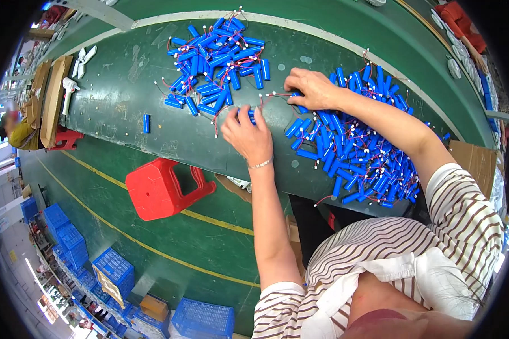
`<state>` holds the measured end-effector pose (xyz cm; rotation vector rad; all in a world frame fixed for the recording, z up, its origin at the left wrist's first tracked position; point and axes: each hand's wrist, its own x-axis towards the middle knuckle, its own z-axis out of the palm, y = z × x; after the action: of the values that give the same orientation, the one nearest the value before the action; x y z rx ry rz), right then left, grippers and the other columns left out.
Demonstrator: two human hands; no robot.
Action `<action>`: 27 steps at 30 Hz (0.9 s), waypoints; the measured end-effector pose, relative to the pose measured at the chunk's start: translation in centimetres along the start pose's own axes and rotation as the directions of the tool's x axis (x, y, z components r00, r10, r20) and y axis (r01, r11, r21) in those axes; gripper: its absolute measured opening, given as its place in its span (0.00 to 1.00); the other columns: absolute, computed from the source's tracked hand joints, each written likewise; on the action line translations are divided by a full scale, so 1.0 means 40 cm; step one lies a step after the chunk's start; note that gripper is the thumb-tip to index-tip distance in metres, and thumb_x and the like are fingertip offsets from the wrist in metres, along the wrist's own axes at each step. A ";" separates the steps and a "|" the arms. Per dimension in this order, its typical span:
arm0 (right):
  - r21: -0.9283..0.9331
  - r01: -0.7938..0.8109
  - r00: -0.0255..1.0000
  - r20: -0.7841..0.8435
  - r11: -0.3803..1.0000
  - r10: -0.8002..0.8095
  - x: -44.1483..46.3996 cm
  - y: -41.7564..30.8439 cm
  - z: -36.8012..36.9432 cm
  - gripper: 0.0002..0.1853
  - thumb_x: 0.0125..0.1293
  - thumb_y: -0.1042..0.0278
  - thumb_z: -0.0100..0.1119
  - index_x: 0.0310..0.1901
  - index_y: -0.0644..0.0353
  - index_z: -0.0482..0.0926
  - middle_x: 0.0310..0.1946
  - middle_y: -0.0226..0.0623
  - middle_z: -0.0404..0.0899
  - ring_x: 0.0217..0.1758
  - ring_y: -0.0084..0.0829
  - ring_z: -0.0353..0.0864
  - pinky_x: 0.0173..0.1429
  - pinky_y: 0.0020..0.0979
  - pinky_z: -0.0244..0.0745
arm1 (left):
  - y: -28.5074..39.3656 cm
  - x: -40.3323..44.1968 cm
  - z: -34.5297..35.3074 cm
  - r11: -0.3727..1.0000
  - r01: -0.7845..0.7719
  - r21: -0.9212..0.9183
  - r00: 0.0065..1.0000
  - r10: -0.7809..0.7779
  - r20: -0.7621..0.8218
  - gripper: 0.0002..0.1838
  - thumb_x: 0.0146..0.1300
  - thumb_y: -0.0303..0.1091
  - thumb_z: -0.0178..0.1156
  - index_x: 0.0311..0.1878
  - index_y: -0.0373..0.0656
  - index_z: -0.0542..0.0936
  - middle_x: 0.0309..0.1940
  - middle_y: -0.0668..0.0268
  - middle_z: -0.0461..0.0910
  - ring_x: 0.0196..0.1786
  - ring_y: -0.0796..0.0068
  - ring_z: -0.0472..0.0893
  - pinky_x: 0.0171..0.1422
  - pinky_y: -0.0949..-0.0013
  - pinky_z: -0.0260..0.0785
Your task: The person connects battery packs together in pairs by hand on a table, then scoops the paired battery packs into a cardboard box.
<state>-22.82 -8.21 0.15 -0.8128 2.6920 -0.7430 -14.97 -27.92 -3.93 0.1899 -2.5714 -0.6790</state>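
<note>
Blue cylindrical battery packs with red and black wires and white plugs lie in two heaps on the green table [181,133]. My left hand [247,134], a bracelet at its wrist, is closed on a blue battery [252,116] below the left heap [209,62]. At the edge of the right heap [356,135], my right hand [314,89] has its fingers curled over another battery [300,107], partly hidden beneath them. A wire with a white plug stretches between the two hands. One lone battery [146,124] lies apart on the left.
A white tool [69,93] and white pieces [83,61] lie at the table's left end near cardboard [55,101]. Below the table edge stands a red stool [152,189]. Blue crates [113,268] line the floor. Another person's arm [472,51] shows at upper right.
</note>
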 end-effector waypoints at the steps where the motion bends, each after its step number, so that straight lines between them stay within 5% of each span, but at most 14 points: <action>1: -0.006 -0.044 0.999 -0.010 0.999 0.044 -0.004 0.001 -0.008 0.13 0.55 0.64 0.66 0.39 0.59 0.77 0.40 0.42 0.74 0.44 0.47 0.78 0.47 0.44 0.74 | 0.004 -0.035 -0.011 0.998 0.007 -0.059 0.999 -0.005 0.037 0.14 0.60 0.38 0.63 0.48 0.46 0.82 0.49 0.60 0.75 0.51 0.55 0.71 0.57 0.54 0.63; 5: -0.023 -0.086 0.996 -0.031 0.996 0.086 -0.004 0.045 -0.015 0.09 0.55 0.69 0.62 0.36 0.61 0.77 0.38 0.44 0.76 0.43 0.49 0.78 0.46 0.45 0.74 | 0.113 -0.115 -0.035 0.988 -0.045 -0.145 0.988 0.066 0.138 0.11 0.61 0.35 0.62 0.47 0.48 0.83 0.48 0.58 0.75 0.53 0.56 0.72 0.57 0.54 0.63; 9: -0.067 -0.175 0.982 -0.083 0.982 0.169 0.009 0.069 -0.034 0.07 0.53 0.70 0.61 0.32 0.62 0.77 0.33 0.48 0.78 0.40 0.49 0.80 0.44 0.46 0.75 | 0.112 0.042 0.036 0.986 -0.057 -0.154 0.994 0.041 -0.104 0.15 0.58 0.34 0.64 0.49 0.50 0.81 0.50 0.59 0.73 0.54 0.56 0.71 0.57 0.53 0.62; 12: 0.132 -0.243 0.942 -0.202 0.961 0.266 0.021 0.117 -0.032 0.08 0.53 0.67 0.63 0.29 0.62 0.77 0.26 0.46 0.80 0.35 0.50 0.80 0.39 0.44 0.75 | 0.128 0.132 0.099 0.999 -0.049 -0.019 0.999 0.048 -0.019 0.20 0.52 0.36 0.70 0.49 0.51 0.81 0.46 0.59 0.74 0.49 0.55 0.72 0.54 0.53 0.64; 13: 0.120 -0.212 0.932 -0.274 0.970 0.238 0.025 0.123 -0.036 0.08 0.56 0.68 0.63 0.29 0.63 0.77 0.24 0.44 0.80 0.29 0.43 0.82 0.34 0.41 0.76 | 0.124 0.138 0.113 0.999 -0.048 -0.020 0.999 0.048 -0.016 0.20 0.52 0.36 0.70 0.49 0.51 0.81 0.46 0.59 0.74 0.49 0.55 0.72 0.54 0.53 0.64; 16: 0.456 -0.391 0.856 -0.139 0.799 0.498 0.034 0.144 -0.050 0.10 0.61 0.68 0.62 0.28 0.64 0.76 0.18 0.39 0.79 0.14 0.26 0.78 0.19 0.31 0.73 | 0.112 0.131 0.125 0.983 -0.140 -0.122 0.987 0.147 0.056 0.17 0.50 0.31 0.69 0.46 0.50 0.81 0.40 0.60 0.73 0.46 0.57 0.71 0.51 0.54 0.65; 19: 0.545 -0.424 0.818 -0.111 0.723 0.564 0.040 0.160 -0.059 0.10 0.62 0.66 0.63 0.30 0.64 0.77 0.19 0.36 0.80 0.16 0.24 0.79 0.19 0.26 0.73 | 0.109 0.053 0.084 0.950 -0.144 -0.278 0.973 0.186 0.133 0.15 0.52 0.30 0.68 0.45 0.51 0.82 0.39 0.60 0.72 0.44 0.57 0.71 0.50 0.55 0.65; 27: 0.573 -0.425 0.809 -0.106 0.701 0.578 0.038 0.169 -0.062 0.10 0.61 0.65 0.64 0.32 0.64 0.78 0.19 0.34 0.79 0.17 0.22 0.78 0.19 0.25 0.72 | 0.139 -0.046 0.020 0.925 -0.151 -0.348 0.927 0.255 0.276 0.14 0.53 0.32 0.67 0.45 0.52 0.82 0.48 0.65 0.76 0.53 0.59 0.72 0.54 0.55 0.62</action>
<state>-28.01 -3.22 -1.46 0.1957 2.5137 -1.4242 -13.82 -22.31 -2.54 -0.3201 -2.6734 -1.1076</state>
